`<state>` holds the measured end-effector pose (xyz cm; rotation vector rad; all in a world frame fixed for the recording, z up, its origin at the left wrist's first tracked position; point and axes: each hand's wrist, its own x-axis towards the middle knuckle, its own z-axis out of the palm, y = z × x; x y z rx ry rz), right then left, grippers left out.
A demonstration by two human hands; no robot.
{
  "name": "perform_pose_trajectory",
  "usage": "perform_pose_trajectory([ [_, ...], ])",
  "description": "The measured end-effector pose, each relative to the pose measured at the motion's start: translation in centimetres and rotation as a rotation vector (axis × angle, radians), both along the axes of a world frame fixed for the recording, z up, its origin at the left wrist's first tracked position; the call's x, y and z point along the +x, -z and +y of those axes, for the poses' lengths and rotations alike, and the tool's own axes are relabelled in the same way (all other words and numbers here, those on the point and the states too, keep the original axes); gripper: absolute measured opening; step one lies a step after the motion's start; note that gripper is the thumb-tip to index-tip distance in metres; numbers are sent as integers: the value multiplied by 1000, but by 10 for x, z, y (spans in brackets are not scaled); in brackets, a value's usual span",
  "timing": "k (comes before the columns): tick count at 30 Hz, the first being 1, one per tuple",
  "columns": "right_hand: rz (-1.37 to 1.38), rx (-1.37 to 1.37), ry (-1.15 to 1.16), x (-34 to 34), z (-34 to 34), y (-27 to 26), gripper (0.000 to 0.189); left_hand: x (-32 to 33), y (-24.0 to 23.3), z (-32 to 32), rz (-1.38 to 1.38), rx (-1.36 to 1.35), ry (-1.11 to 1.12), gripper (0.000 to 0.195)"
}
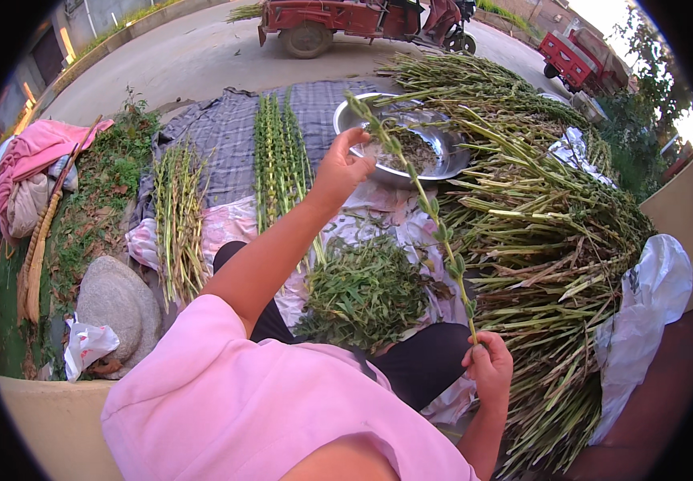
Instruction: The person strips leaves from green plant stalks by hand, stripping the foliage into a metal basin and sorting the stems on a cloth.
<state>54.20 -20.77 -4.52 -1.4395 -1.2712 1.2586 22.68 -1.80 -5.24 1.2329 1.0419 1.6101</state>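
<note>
My right hand (pixel 488 364) pinches the lower end of a green stalk with seed pods (pixel 437 217), which looks like sesame. The stalk slants up to the left, its tip over a shiny metal basin (pixel 346 122) that holds loose seeds and plant bits (pixel 412 150). Beside the stalk's upper part is my left hand (pixel 344 161), fingers curled and apart, with nothing plainly held. Below the basin lies a heap of stripped green leaves (pixel 367 288), on a pinkish white cloth (pixel 229 225). A row of podded stalks (pixel 277 156) stretches under my left forearm.
Cut stalks (pixel 539 240) form a large pile at right, with a white plastic sheet (pixel 641 324). At left are a smaller stalk bundle (pixel 179 222), a boulder (pixel 119 300), a plastic bag (pixel 88 346) and a straw broom (pixel 40 258). A red cargo tricycle (pixel 346 21) stands beyond the checked cloth (pixel 220 144).
</note>
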Motion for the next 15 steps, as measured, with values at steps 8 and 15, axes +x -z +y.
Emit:
perform_pose_trajectory([
  [8,15,-26,-81,-5,-2,-3,11,5,6,10,-298,-134,116,41],
  [15,31,-10,-86,-6,-2,-2,11,9,19,-9,270,192,129,13],
])
